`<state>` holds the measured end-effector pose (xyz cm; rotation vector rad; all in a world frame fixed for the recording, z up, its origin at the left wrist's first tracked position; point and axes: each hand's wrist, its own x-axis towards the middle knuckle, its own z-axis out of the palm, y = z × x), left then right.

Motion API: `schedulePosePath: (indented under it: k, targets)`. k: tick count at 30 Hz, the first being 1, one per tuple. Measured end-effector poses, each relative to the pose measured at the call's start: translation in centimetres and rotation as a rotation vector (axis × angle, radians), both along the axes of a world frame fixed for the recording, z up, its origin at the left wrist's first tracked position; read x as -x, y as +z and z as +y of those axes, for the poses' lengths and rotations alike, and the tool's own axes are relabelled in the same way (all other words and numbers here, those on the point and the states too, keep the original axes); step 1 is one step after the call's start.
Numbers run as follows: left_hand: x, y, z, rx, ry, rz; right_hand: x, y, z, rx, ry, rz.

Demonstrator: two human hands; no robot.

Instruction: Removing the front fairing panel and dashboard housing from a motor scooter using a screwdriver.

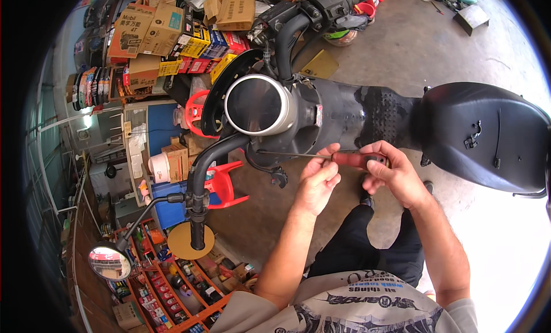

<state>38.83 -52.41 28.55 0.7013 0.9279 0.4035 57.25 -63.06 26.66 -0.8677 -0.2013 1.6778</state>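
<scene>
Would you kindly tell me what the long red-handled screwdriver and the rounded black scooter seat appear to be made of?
Red screwdriver handle: probably smooth plastic, from its rounded, moulded look. Thin grey shaft: likely dull metal, straight and slender. Rounded black seat: perhaps satin vinyl or leather, given its soft sheen.

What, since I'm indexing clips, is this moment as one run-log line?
right hand: holds red-handled screwdriver | left hand: at its shaft | shaft: points toward scooter front | seat: small dark parts on top
</scene>
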Motion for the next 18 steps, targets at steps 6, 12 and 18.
schedulePosePath:
  k: [6, 12, 18]
  targets:
    - [2.0, 0.1, 1.1, -0.01, 0.19, -0.062, 0.6, -0.5, -0.3, -0.151, -0.05, -0.128]
    - [1.5, 0.0, 0.6, -0.001, 0.192, -0.053, 0.2, -0.3, -1.2, -0.155, -0.082, -0.17]
    - [3.1, -1.3, 0.1, 0.069, 0.348, -0.231, -0.9, -0.3, -4.3, -0.052, -0.142, -0.108]
